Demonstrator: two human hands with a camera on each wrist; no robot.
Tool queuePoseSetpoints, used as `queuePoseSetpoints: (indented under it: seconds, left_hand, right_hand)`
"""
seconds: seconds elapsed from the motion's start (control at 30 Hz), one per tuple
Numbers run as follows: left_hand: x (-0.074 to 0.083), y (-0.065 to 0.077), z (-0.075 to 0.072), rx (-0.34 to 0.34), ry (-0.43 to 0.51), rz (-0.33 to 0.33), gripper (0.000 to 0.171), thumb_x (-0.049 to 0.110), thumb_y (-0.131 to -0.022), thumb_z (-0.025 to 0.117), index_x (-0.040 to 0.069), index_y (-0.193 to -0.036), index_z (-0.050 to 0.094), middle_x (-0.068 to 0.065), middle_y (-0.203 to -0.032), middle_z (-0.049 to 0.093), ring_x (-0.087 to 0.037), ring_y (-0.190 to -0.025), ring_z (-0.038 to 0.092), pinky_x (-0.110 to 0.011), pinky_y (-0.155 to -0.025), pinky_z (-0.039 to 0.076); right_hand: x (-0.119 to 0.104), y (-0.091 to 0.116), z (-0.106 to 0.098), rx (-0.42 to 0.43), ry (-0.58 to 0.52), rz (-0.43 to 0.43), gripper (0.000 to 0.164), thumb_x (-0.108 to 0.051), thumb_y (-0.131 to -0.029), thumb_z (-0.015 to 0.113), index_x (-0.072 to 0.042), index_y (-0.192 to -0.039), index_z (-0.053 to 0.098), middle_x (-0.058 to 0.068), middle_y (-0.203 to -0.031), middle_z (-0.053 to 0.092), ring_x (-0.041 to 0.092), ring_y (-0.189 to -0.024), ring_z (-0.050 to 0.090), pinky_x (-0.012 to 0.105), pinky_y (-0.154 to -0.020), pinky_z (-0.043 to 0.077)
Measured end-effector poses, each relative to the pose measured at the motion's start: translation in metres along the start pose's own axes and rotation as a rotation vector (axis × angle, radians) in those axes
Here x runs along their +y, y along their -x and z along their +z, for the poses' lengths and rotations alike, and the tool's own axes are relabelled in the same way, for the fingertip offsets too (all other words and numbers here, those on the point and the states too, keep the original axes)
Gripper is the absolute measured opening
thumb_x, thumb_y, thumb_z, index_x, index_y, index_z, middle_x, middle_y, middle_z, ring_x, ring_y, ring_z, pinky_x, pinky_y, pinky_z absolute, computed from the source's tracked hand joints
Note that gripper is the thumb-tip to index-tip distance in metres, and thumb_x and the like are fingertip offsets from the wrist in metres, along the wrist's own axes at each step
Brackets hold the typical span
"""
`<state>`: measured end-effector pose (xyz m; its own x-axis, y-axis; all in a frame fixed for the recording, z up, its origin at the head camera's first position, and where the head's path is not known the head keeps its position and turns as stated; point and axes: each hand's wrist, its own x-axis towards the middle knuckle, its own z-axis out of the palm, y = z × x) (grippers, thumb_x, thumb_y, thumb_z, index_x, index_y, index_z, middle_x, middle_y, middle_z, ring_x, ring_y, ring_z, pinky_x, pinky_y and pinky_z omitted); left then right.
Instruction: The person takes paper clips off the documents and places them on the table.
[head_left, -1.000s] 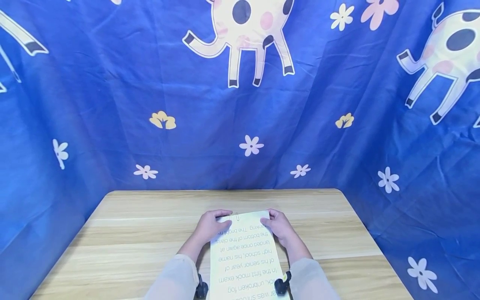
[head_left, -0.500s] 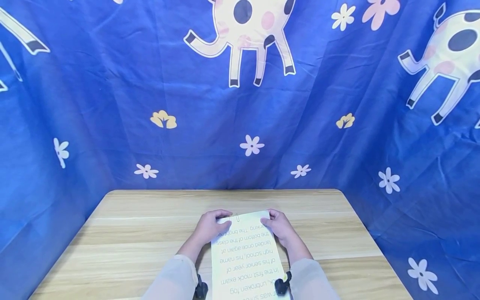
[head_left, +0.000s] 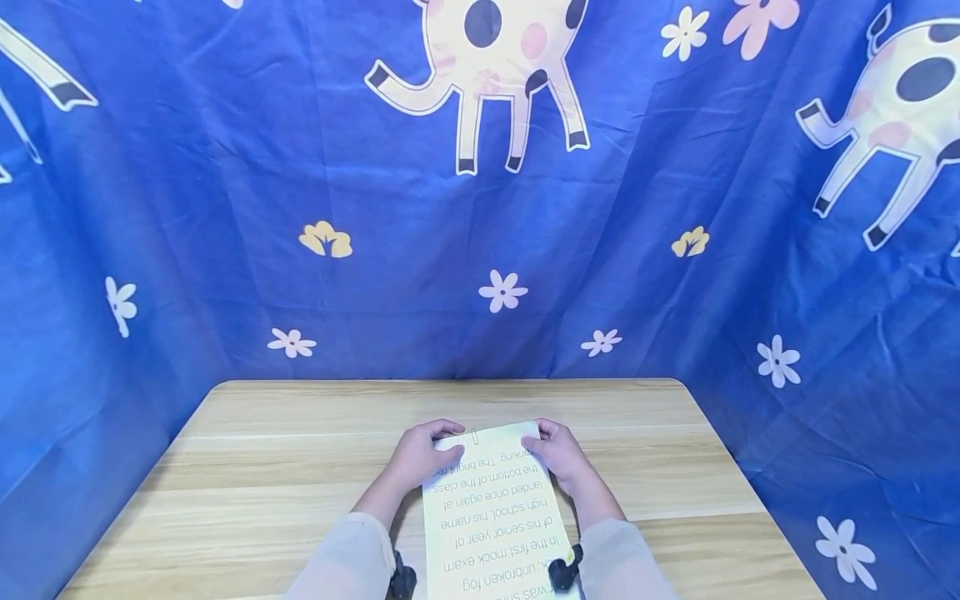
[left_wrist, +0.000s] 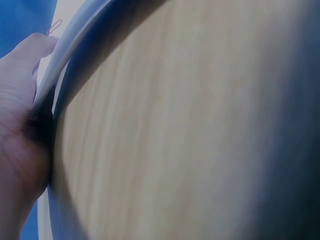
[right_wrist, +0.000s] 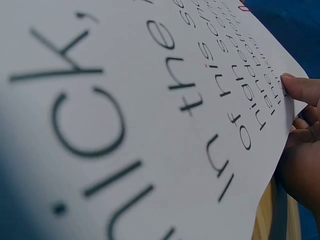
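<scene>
A white sheet of paper with large printed text, upside down in the head view, is held between both hands near the table's middle. My left hand grips its far left corner, thumb on top and fingers behind. At the far right corner my right hand pinches the sheet the same way. A paper clip sits on the far edge, nearer the left hand; it looks reddish in the right wrist view. In the left wrist view the sheet's edge curves up beside the left hand. The right wrist view shows the printed face close up.
The light wood table extends around the hands. Blue cloth with cows and flowers hangs behind it and along both sides. Black wrist straps sit near both sleeves, and the sheet's near end runs out of the head view.
The near part of the sheet has shifted slightly right and toward the person, with its lower lines sliding out of the head view. Both hands keep their grip and stay nearly in place.
</scene>
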<state>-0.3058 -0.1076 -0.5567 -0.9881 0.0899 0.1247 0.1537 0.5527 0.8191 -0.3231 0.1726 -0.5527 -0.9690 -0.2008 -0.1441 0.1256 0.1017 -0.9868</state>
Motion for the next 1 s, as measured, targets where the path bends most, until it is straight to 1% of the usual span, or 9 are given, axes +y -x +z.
queuePoseSetpoints:
  seconds: [0.27, 0.43, 0.5, 0.63, 0.7, 0.73, 0.83, 0.9, 1.0]
  left_hand:
    - [-0.0001, 0.0005, 0.0006, 0.010, 0.030, -0.014, 0.025, 0.022, -0.091, 0.086, 0.027, -0.115, 0.080, 0.012, -0.105, 0.081, -0.012, -0.102, 0.073, -0.041, -0.101, 0.058]
    - [0.0004, 0.0000, 0.0004, 0.025, 0.050, -0.034, 0.023, 0.021, -0.091, 0.085, 0.025, -0.113, 0.079, 0.012, -0.100, 0.081, -0.009, -0.094, 0.070, -0.037, -0.097, 0.056]
    - [0.0001, -0.0003, 0.0001, 0.035, 0.061, -0.039, 0.023, 0.020, -0.091, 0.085, 0.025, -0.113, 0.079, 0.010, -0.101, 0.081, -0.012, -0.095, 0.071, -0.040, -0.099, 0.057]
    - [-0.0019, -0.0019, 0.0000, 0.077, 0.073, -0.054, 0.024, 0.021, -0.093, 0.083, 0.024, -0.117, 0.079, 0.008, -0.105, 0.081, -0.020, -0.110, 0.073, -0.050, -0.112, 0.054]
    - [-0.0028, -0.0024, -0.0008, 0.108, 0.095, -0.063, 0.026, 0.021, -0.094, 0.082, 0.022, -0.119, 0.079, 0.006, -0.105, 0.082, -0.021, -0.113, 0.073, -0.051, -0.113, 0.054]
    - [-0.0034, -0.0026, -0.0011, 0.122, 0.119, -0.071, 0.026, 0.019, -0.094, 0.082, 0.020, -0.120, 0.079, 0.004, -0.104, 0.082, -0.020, -0.111, 0.074, -0.049, -0.112, 0.055]
    - [-0.0040, -0.0025, -0.0031, 0.155, 0.214, -0.091, 0.029, 0.013, -0.094, 0.081, 0.013, -0.123, 0.078, -0.001, -0.103, 0.081, -0.015, -0.099, 0.073, -0.032, -0.098, 0.060]
    - [-0.0051, -0.0028, -0.0037, 0.161, 0.284, -0.113, 0.032, 0.009, -0.094, 0.080, 0.012, -0.126, 0.077, -0.002, -0.103, 0.081, -0.011, -0.094, 0.071, -0.021, -0.088, 0.059]
    - [-0.0070, -0.0024, -0.0045, 0.162, 0.331, -0.124, 0.035, 0.009, -0.094, 0.081, 0.013, -0.129, 0.077, -0.002, -0.105, 0.080, -0.007, -0.093, 0.068, -0.014, -0.084, 0.056]
  right_hand:
    - [0.0028, -0.0011, -0.0017, -0.017, 0.018, -0.003, 0.026, -0.008, -0.105, 0.066, 0.006, -0.127, 0.066, 0.009, -0.107, 0.081, 0.014, -0.089, 0.076, 0.026, -0.082, 0.063]
    - [0.0027, -0.0009, -0.0020, -0.022, 0.015, -0.006, 0.027, -0.008, -0.105, 0.066, 0.006, -0.128, 0.066, 0.010, -0.108, 0.081, 0.014, -0.090, 0.076, 0.026, -0.083, 0.063]
    - [0.0023, -0.0004, -0.0020, -0.021, 0.015, -0.008, 0.027, -0.008, -0.105, 0.066, 0.006, -0.129, 0.066, 0.010, -0.108, 0.081, 0.014, -0.090, 0.076, 0.025, -0.083, 0.063]
    - [0.0020, 0.0005, -0.0024, -0.010, 0.015, -0.014, 0.027, -0.007, -0.105, 0.066, 0.007, -0.128, 0.066, 0.010, -0.107, 0.081, 0.013, -0.089, 0.076, 0.025, -0.082, 0.063]
    - [0.0022, 0.0009, -0.0022, -0.005, 0.015, -0.016, 0.026, -0.007, -0.105, 0.066, 0.007, -0.127, 0.066, 0.012, -0.107, 0.080, 0.014, -0.089, 0.076, 0.025, -0.081, 0.063]
    - [0.0024, 0.0010, -0.0019, -0.003, 0.016, -0.017, 0.026, -0.007, -0.105, 0.066, 0.007, -0.127, 0.066, 0.012, -0.107, 0.080, 0.014, -0.089, 0.075, 0.025, -0.081, 0.063]
    - [0.0025, 0.0013, -0.0011, 0.002, 0.026, -0.020, 0.026, -0.007, -0.105, 0.066, 0.008, -0.126, 0.066, 0.015, -0.108, 0.080, 0.014, -0.088, 0.075, 0.025, -0.080, 0.063]
    - [0.0029, 0.0011, -0.0007, 0.006, 0.030, -0.020, 0.026, -0.007, -0.105, 0.066, 0.007, -0.127, 0.066, 0.016, -0.109, 0.080, 0.014, -0.087, 0.075, 0.025, -0.080, 0.063]
    - [0.0037, 0.0012, -0.0004, 0.007, 0.026, -0.019, 0.028, -0.007, -0.105, 0.066, 0.007, -0.128, 0.066, 0.017, -0.110, 0.080, 0.014, -0.088, 0.076, 0.025, -0.081, 0.063]
